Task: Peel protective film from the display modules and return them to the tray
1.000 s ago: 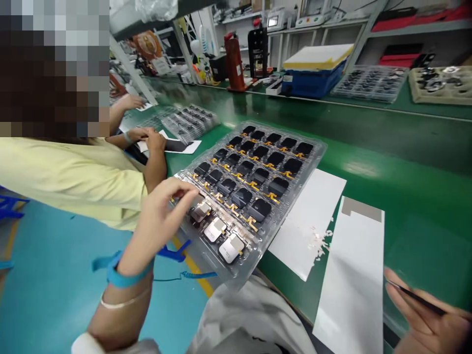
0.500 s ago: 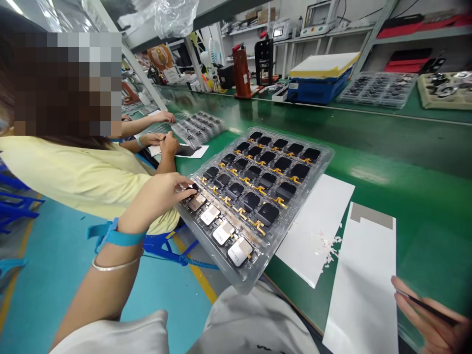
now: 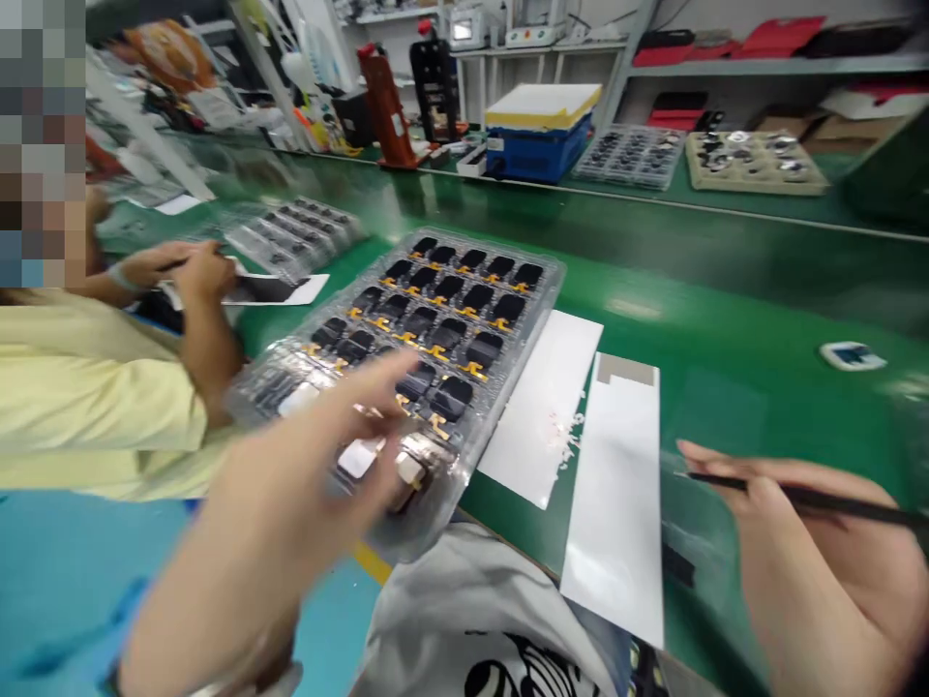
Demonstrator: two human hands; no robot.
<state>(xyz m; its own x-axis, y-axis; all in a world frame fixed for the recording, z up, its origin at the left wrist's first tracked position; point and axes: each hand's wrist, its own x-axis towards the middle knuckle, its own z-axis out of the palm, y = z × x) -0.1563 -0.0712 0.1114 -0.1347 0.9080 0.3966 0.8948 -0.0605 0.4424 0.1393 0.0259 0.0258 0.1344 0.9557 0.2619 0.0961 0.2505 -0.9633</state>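
Clear tray (image 3: 537, 300) sat slanted on the green desk (image 3: 674, 310), near end jutting past the desk edge above grey cloth (image 3: 435, 620) over the lap; held rows of black parts (image 3: 451, 397) with gold flex tails, nearest row pale-backed parts (image 3: 359, 457). Right of it: white sheet (image 3: 523, 426) with small scraps (image 3: 570, 436), then long white strip (image 3: 616, 503) with a grey patch (image 3: 639, 372) at its far end. Small white-rimmed item (image 3: 851, 356) lay far right. Behind: blue box (image 3: 541, 150), red upright device (image 3: 388, 111), black one (image 3: 435, 92) beside it, another clear tray (image 3: 631, 157), beige tray (image 3: 755, 165). Co-worker's yellow sleeve (image 3: 94, 387) was close on the left, their hands (image 3: 207, 276) near a tray stack (image 3: 294, 232). Left hand (image 3: 319, 474) blocked much of the near row: blurred, reaching in from lower left, index finger stretched out over the tray, thumb lower by a pale part; couldn't tell whether its grip pinched anything. Right hand (image 3: 813, 542) was right of the strip, above the desk, grip pinching a thin black tool (image 3: 820, 497) between thumb and index, tip pointing left.
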